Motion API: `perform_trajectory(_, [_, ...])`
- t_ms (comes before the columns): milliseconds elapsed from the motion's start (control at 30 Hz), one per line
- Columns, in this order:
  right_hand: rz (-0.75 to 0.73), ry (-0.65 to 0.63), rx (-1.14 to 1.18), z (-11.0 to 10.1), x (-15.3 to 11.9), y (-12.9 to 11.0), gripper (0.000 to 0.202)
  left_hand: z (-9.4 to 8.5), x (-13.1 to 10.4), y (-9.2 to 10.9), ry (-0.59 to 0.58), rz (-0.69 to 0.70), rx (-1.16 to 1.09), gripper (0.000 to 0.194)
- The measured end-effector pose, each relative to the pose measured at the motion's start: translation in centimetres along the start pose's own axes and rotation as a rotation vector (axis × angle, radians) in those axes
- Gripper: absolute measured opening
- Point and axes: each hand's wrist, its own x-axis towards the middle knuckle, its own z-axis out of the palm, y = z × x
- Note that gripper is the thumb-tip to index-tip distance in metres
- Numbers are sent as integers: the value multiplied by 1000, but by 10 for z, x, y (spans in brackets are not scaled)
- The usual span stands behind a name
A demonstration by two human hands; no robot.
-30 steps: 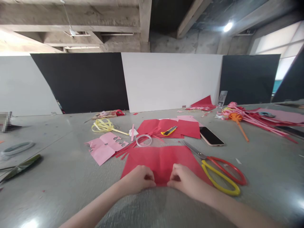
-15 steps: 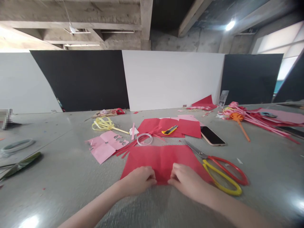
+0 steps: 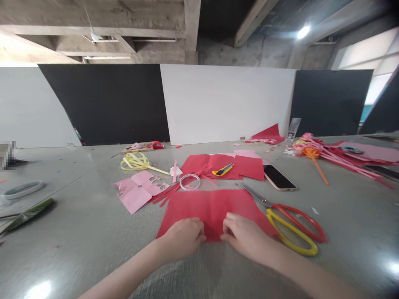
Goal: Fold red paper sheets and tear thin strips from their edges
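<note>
A creased red paper sheet point(image 3: 212, 207) lies on the grey table in front of me. My left hand point(image 3: 186, 234), fingers curled, grips its near edge left of the middle. On the right of that edge, my right hand point(image 3: 241, 232) pinches the sheet in the same way. Large scissors point(image 3: 268, 204) with one red and one yellow handle rest against the sheet's right side. Beyond the far edge are a tape roll point(image 3: 190, 182), a yellow cutter knife point(image 3: 223, 170) and more red paper point(image 3: 249, 167).
Pink cut paper point(image 3: 140, 192) and a yellow strip loop point(image 3: 135, 161) lie to the left. A phone point(image 3: 279, 177) is at right, with an orange paper flower point(image 3: 311, 153) beyond it. Farther left are another ring point(image 3: 22, 189) and a green leaf-like piece point(image 3: 29, 216). Panels stand behind.
</note>
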Motion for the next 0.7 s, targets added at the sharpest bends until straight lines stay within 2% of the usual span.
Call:
perform_trajectory(367, [-16,-5,34,0,1,4,15,1,0,-1,-43,112,74,20])
perform_trajectory(700, [5,-3,13,0,2,2,15,1,1,-1,-36,110,68,18])
